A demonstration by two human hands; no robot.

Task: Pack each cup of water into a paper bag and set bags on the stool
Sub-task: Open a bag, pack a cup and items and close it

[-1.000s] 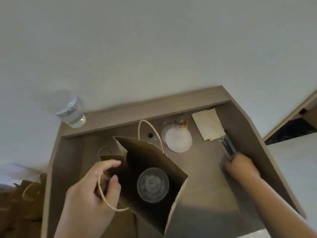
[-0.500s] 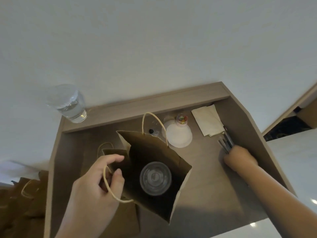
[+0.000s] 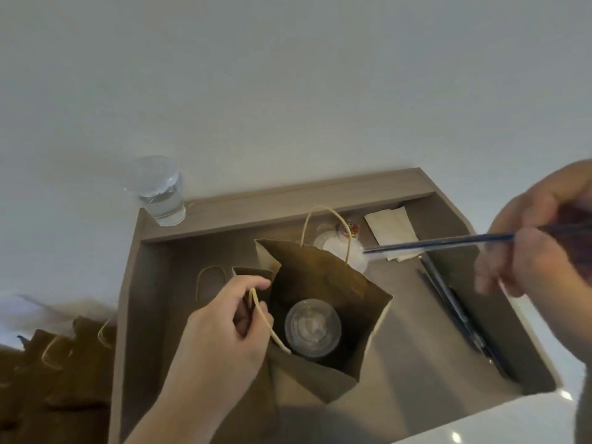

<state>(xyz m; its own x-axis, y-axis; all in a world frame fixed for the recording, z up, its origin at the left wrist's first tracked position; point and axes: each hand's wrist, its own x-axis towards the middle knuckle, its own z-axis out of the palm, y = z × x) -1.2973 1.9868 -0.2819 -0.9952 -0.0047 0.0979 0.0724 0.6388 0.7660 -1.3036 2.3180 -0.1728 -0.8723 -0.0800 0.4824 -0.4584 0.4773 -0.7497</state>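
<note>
An open brown paper bag [image 3: 323, 277] stands on the recessed wooden counter [image 3: 416, 341]. Inside it sits a lidded clear cup [image 3: 312, 328], seen from above. My left hand [image 3: 230, 328] pinches the bag's near rim and its string handle, holding the mouth open. My right hand [image 3: 538, 248] is raised at the right edge, shut on a dark straw [image 3: 439, 243] whose tip points left above the counter, toward the bag's far handle. A second clear cup of water [image 3: 161, 193] stands on the counter's back left corner ledge.
Several more dark straws [image 3: 455, 306] lie along the counter's right side. White napkins [image 3: 392, 227], a stack of lids [image 3: 344, 248] and a small jar sit at the back. Folded paper bags lie flat left of the open bag. More brown bags [image 3: 64, 363] stand low at the left.
My right hand has come up off the straw pile at the counter's right side with one straw in it. The left hand has kept hold of the bag's rim.
</note>
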